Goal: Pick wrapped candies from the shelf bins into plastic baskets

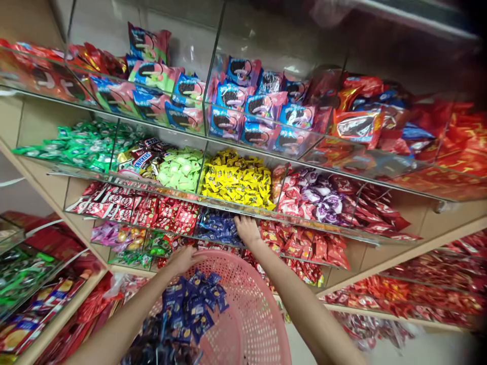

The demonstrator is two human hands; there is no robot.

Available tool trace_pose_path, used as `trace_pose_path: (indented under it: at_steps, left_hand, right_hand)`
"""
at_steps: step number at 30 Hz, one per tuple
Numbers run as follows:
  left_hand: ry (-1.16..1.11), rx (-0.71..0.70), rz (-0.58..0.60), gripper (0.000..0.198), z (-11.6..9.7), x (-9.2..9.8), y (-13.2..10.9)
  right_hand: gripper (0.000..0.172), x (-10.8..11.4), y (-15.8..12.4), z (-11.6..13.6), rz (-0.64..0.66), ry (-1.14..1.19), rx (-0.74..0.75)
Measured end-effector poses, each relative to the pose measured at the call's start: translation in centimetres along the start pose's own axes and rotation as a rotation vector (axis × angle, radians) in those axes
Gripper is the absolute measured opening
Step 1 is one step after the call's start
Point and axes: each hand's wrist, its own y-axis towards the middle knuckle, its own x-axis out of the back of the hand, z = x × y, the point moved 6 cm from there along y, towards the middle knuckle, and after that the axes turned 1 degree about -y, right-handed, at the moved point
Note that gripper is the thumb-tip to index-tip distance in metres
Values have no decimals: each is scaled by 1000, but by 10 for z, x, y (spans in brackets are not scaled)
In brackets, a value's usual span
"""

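Note:
A round pink plastic basket [262, 299] with a perforated wall is tilted below the shelves. Dark blue wrapped candies [194, 304] lie in it, with darker, blurred packets nearer me. My left hand [184, 259] is closed on the basket's far-left rim. Reaching forward over the basket, my right hand [248, 230] is at the right end of a bin of dark blue candies [216, 225]. Its fingers look stretched out and touch the bin's contents, though the tips are partly hidden. I see nothing held in it.
Above my right hand runs a clear shelf edge [304, 220]. Yellow candies [238, 177], green candies [81, 142] and purple-and-white candies [323, 195] fill bins there. Higher up sit blue-and-pink cookie packets [228, 96]. Red packets [304, 243] lie to the right of my hand.

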Motion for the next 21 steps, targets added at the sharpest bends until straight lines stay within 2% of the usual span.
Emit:
trace_pose_path:
  at_steps: [3,6,10,13,15,18,21]
  left_hand:
    - [11,14,18,59,-2,-1,-1]
    - [28,14,32,60,-5,-2,-2]
    - [42,-12,39,62,-12,-1,-3]
    - [20,-17,36,63,-15,0,-3]
    - [0,-27,30,62,-17,1,-2]
    - [-5,-49,21,61,-23,1,-3]
    - [17,-54,5,60,-27,1,-3]
  right_hand:
    - [24,12,-17,1,-79,37,-14]
    - [25,24,-33,1,-147,159,-36]
    - [24,27,-64,7,-200,549,-48]
    - [20,6,-96,29,-142,876,26]
    - [19,-19,-116,45,-60,965,25]
    - [21,-55,-136,61,80,918,-16]
    - [25,-73,-141,68,123,767,-18]
